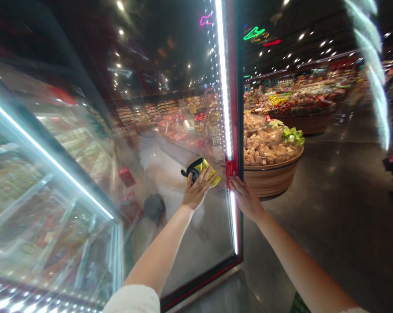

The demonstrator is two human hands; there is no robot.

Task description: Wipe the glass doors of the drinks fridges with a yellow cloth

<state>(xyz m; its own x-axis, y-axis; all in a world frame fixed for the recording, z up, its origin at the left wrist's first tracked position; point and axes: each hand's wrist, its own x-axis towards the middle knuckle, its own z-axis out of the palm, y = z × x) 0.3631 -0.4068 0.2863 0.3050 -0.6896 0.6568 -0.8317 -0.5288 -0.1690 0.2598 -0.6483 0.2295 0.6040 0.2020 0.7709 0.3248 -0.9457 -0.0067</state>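
Dim supermarket all around, dark shiny floor (320, 217), glass door (212, 239) swung open on a lit case. Person's left hand (197, 188) has its fingers laid over a yellow cloth (204, 164), thumb tucked in against a black piece (194, 169). Cloth's up against the glass, nearer the door's handle edge, well above the bottom corner. Looks like its long axis slants upper left to lower right, black bit poking out left. Right hand (245, 198) is on the red handle (231, 168); can't tell how tight. Past that edge, a round produce tub (268, 180).
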